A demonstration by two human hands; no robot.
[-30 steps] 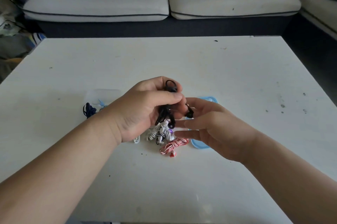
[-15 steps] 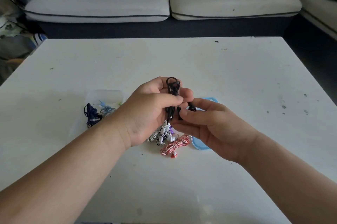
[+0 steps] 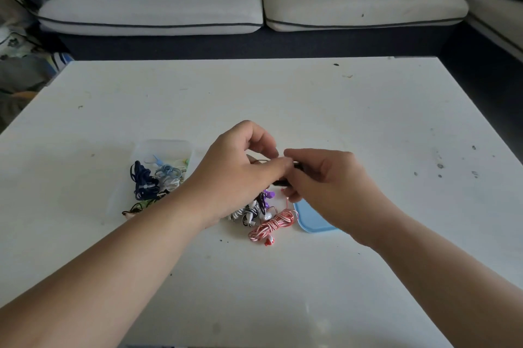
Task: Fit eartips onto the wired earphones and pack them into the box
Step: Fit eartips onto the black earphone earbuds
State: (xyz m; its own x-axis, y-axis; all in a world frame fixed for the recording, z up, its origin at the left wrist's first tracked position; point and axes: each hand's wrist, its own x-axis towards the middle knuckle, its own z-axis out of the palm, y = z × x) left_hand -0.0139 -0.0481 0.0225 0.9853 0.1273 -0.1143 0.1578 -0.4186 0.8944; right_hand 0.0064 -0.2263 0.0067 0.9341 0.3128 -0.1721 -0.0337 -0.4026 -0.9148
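Earphones between left hand and right hand

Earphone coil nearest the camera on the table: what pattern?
Red-and-white striped earphone coil, seen in the head view.

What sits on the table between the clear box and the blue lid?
Head view: coiled black-and-white earphones, purple earphones and red-and-white earphones in a heap, with the left hand, holding black earphones, above them.

Box left of loose earphones, lid to their right
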